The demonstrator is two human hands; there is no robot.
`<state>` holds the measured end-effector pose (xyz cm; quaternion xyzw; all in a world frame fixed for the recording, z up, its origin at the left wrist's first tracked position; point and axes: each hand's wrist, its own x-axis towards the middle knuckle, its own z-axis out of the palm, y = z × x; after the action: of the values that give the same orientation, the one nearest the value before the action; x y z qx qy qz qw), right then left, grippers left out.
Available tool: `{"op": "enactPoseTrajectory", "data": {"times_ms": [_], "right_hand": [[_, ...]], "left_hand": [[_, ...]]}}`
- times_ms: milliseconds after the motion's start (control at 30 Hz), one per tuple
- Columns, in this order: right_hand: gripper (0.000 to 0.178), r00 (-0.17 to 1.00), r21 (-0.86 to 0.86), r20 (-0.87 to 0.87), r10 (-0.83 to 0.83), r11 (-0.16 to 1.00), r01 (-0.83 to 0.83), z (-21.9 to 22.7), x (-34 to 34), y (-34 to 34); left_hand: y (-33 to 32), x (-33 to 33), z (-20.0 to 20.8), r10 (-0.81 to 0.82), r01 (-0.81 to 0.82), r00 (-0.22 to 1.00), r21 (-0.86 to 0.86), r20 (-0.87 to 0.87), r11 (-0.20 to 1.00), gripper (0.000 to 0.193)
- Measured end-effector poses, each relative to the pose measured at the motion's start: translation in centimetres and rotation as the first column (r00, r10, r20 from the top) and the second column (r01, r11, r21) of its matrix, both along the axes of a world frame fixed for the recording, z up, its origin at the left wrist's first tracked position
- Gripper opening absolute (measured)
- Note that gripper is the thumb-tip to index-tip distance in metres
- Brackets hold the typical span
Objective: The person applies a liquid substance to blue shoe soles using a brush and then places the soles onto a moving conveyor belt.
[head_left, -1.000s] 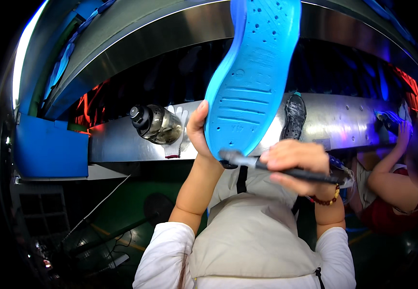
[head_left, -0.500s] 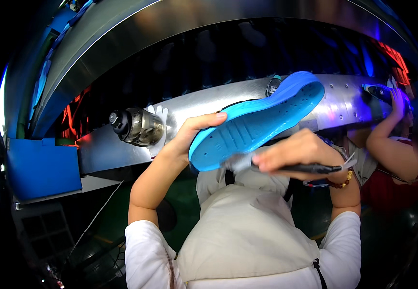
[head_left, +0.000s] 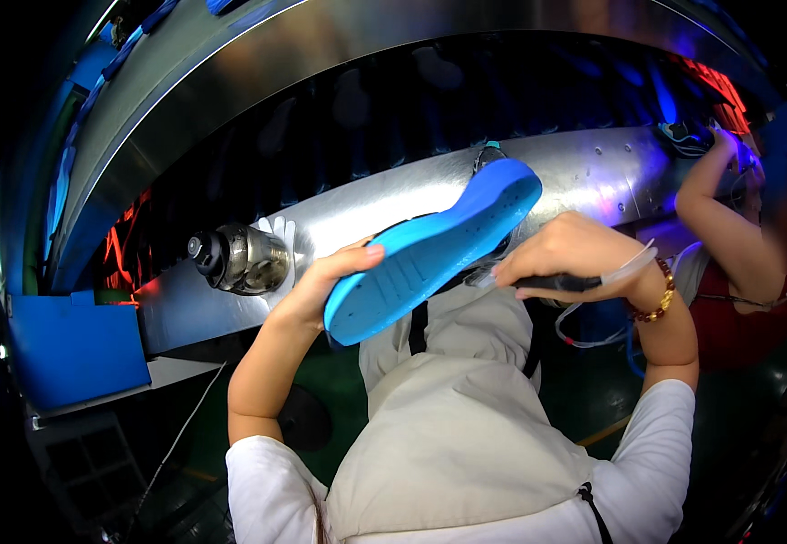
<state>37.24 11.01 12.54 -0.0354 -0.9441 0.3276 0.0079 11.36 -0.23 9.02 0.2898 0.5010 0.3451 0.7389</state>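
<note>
A bright blue shoe sole (head_left: 393,286) is tilted in front of me, its hollow inner side facing me. My left hand (head_left: 325,276) grips its near left end, thumb over the rim, other fingers hidden behind. My right hand (head_left: 565,249) is closed around the dark handle of a brush (head_left: 561,283), with a clear tube (head_left: 633,263) running from its back end. The brush's pale tip lies close to the sole's lower right edge; whether it touches I cannot tell. A wet shine shows on part of the sole's inside.
On the metal bench (head_left: 357,204) stand a dark-capped bottle (head_left: 253,258) beside a white glove (head_left: 284,236), and a small dark container partly behind the sole. A metal hood arches overhead. At right, a co-worker's arm (head_left: 706,186) reaches toward a dark shoe (head_left: 679,140). A blue box (head_left: 76,344) sits left.
The sole has shifted left and slightly down in the view, along with my left hand. My right hand's brush has moved from the sole's near left end to its lower right edge.
</note>
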Motion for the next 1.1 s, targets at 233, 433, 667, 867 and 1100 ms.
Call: {"op": "enactPoseTrajectory", "data": {"times_ms": [233, 433, 667, 867, 1100], "right_hand": [[0.022, 0.884, -0.611, -0.185, -0.43, 0.754, 0.239, -3.0, -2.4, -1.6], [0.017, 0.31, -0.616, -0.326, -0.893, 0.449, 0.647, -6.3, -1.8, 3.3], [0.017, 0.691, -0.912, -0.111, -0.715, 0.35, 0.216, -6.6, -0.6, -5.0], [0.024, 0.435, -0.991, -0.106, -0.894, 0.06, -0.12, -11.2, 1.8, -4.9], [0.024, 0.422, -0.989, -0.04, -0.906, -0.024, -0.147, -11.6, 0.9, -4.6]], "left_hand": [[1.2, 1.9, -1.9, 0.205, -0.196, 0.837, -0.071, 0.507, 0.978, 0.064], [-0.1, 0.6, -3.9, 0.211, -0.242, 0.674, -0.058, 0.708, 0.969, 0.064], [-2.5, -0.7, -4.8, 0.282, -0.354, 0.76, 0.009, 0.585, 0.935, 0.066], [-6.4, -8.1, 3.0, 0.399, -0.684, 0.728, 0.544, 0.558, 0.487, 0.055], [1.4, -23.7, 10.6, 0.025, -0.998, 0.043, 0.042, 0.999, 0.048, 0.072]]}}
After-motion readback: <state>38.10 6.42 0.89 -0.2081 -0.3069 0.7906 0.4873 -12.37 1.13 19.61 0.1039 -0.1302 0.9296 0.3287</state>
